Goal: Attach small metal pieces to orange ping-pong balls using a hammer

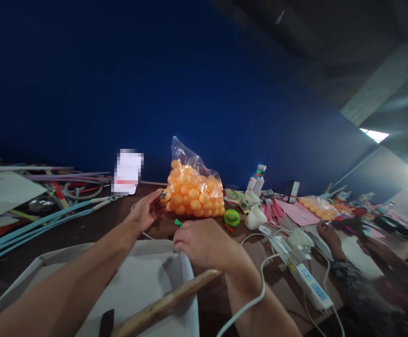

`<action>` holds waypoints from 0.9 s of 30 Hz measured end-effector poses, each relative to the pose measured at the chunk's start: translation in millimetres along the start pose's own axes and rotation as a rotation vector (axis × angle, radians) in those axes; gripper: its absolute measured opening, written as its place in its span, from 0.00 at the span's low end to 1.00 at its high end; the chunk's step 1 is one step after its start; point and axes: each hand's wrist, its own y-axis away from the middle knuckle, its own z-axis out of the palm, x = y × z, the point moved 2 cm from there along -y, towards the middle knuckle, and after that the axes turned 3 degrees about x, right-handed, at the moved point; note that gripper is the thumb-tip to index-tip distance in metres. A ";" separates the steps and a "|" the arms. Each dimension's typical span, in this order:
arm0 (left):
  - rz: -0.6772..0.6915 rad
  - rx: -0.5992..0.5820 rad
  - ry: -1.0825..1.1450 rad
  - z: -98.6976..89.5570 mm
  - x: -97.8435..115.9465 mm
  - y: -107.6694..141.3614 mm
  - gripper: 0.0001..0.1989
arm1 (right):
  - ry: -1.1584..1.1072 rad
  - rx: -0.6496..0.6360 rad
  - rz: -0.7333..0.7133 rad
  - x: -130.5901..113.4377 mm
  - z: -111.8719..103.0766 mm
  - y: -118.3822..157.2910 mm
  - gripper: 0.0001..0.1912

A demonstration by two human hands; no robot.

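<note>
Between its thumb and fingers, my left hand pinches a small orange ball with a shiny, silvery side. Right behind it stands a clear plastic bag full of orange balls. My right hand is closed over the far right corner of a white tray, with a small green piece at its fingertips. The fingertips themselves are partly hidden. Under my right wrist runs the wooden handle of a hammer, whose dark head rests over the tray.
A green striped ball, a roll of white tape and a bottle are to the right. A power strip with loose cables lies nearer. Light-blue tubes spread at left. At far right a co-worker's hands work.
</note>
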 end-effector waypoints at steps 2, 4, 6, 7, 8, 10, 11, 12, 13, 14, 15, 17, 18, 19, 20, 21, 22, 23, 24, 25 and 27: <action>-0.003 -0.013 -0.014 0.5 -0.7 0.9 0.04 | 0.097 0.044 0.052 16.9 -3.3 -1.9 0.11; -0.008 -0.019 -0.031 1.1 -1.4 1.8 0.04 | 0.150 0.053 0.126 30.6 -1.1 -5.0 0.10; -0.006 -0.016 -0.041 1.4 -1.8 2.3 0.04 | 0.173 0.010 0.147 37.8 6.5 -9.7 0.09; -0.005 -0.013 -0.042 1.5 -2.0 2.2 0.04 | 0.184 -0.021 0.142 39.1 11.4 -12.5 0.09; -0.002 -0.008 -0.040 1.4 -2.2 1.9 0.04 | 0.196 -0.050 0.139 39.5 16.5 -15.4 0.09; -0.002 -0.007 -0.028 1.3 -2.5 0.5 0.04 | 0.222 -0.089 0.156 39.0 25.5 -20.8 0.09; -0.001 -0.008 -0.023 1.2 -2.7 -0.3 0.04 | 0.233 -0.101 0.171 38.7 28.9 -23.1 0.09; -0.001 -0.009 -0.020 1.1 -2.9 -1.2 0.04 | 0.241 -0.113 0.186 38.5 31.5 -25.1 0.09; -0.001 -0.009 -0.021 1.0 -3.1 -1.9 0.04 | 0.247 -0.126 0.201 38.6 33.3 -26.6 0.09; -0.001 -0.007 -0.024 0.7 -3.4 -2.6 0.04 | 0.251 -0.142 0.215 38.9 34.4 -27.9 0.09; -0.004 -0.004 -0.030 0.4 -3.7 -3.2 0.04 | 0.252 -0.164 0.229 39.3 35.0 -28.8 0.09; -0.008 -0.007 -0.041 -0.2 -4.5 -3.8 0.04 | 0.263 -0.214 0.253 40.1 34.7 -30.0 0.10; -0.008 -0.013 -0.045 -0.5 -4.8 -4.0 0.04 | 0.272 -0.233 0.259 40.2 34.2 -30.5 0.10; -0.006 -0.022 -0.047 -0.7 -5.1 -4.1 0.04 | 0.282 -0.249 0.261 40.0 33.6 -30.9 0.11; -0.004 -0.031 -0.049 -0.9 -5.3 -4.2 0.04 | 0.290 -0.261 0.260 39.6 33.0 -31.3 0.11; -0.003 -0.036 -0.052 -1.2 -5.5 -4.3 0.04 | 0.295 -0.269 0.259 39.1 32.5 -31.6 0.11; -0.003 -0.036 -0.057 -1.6 -5.6 -4.3 0.04 | 0.295 -0.276 0.257 38.5 32.2 -31.7 0.12; -0.002 -0.033 -0.062 -1.9 -5.7 -4.3 0.04 | 0.292 -0.281 0.257 38.0 32.1 -31.8 0.12; -0.002 -0.030 -0.066 -2.3 -5.7 -4.3 0.04 | 0.287 -0.282 0.257 37.7 32.1 -31.7 0.12; -0.002 -0.027 -0.070 -2.6 -5.7 -4.3 0.04 | 0.282 -0.282 0.257 37.5 32.2 -31.5 0.12; 0.000 -0.026 -0.075 -3.0 -5.8 -4.1 0.04 | 0.277 -0.277 0.259 37.7 32.6 -30.9 0.12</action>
